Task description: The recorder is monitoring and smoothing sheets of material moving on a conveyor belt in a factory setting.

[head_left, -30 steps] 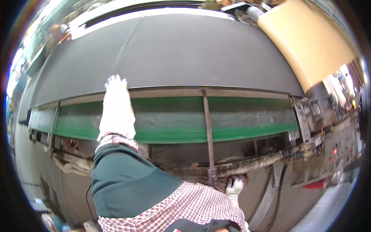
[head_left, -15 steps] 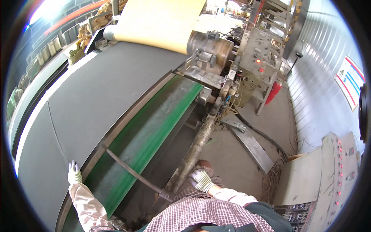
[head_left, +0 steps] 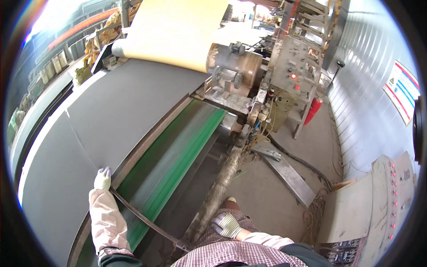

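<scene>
A wide dark grey sheet (head_left: 129, 107) lies over a long bed, and a thin pale seam (head_left: 76, 133) runs across it. My left hand (head_left: 102, 179), in a striped work glove, rests on the sheet near its right edge, at the near end of this seam. Its fingers look stretched forward, pressed to the surface, with nothing visible in them. Lying on the checked apron over my thigh, my gloved right hand (head_left: 227, 225) has its fingers loosely extended. No object shows in it.
A green belt (head_left: 178, 155) runs beside the sheet, crossed by a metal bar (head_left: 142, 218). Ahead, a yellow web (head_left: 173, 33) meets a roller drum (head_left: 247, 66). Right of it stand a control panel (head_left: 293, 64) and a second cabinet (head_left: 351, 204); a metal plate (head_left: 289, 175) lies on the floor.
My left hand has moved forward and right along with the seam, which now looks paler. My right hand stays on the apron. The view has shifted slightly.
</scene>
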Tool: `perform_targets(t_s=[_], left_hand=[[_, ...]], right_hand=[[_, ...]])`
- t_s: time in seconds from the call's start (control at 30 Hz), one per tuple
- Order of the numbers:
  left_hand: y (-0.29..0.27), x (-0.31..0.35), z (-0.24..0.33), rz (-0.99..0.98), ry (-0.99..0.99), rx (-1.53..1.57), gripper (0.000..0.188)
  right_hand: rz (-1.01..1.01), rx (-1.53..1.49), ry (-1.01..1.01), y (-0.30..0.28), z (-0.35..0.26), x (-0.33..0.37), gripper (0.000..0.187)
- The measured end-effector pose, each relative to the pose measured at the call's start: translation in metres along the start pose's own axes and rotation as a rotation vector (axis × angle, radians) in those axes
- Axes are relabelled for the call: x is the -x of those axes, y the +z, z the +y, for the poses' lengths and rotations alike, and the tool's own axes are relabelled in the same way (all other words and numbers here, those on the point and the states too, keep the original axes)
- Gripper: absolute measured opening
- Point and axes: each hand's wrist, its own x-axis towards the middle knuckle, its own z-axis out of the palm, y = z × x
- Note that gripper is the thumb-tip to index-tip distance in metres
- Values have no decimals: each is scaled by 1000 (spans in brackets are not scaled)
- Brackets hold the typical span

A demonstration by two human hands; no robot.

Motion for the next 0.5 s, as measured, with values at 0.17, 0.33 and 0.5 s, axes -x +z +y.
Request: perform_targets(t_s=[0.17, 0.33, 0.5], left_hand=[[-5, -42, 79, -82, 122, -155, 44], [-16, -83, 165, -89, -89, -6, 50], [-18, -95, 181, -63, 45, 203, 65]], right_hand=[[4, 2, 13, 4, 1, -4, 20], [42, -12, -48, 6, -1, -6, 21], [38, 29, -45, 7, 2, -4, 25]])
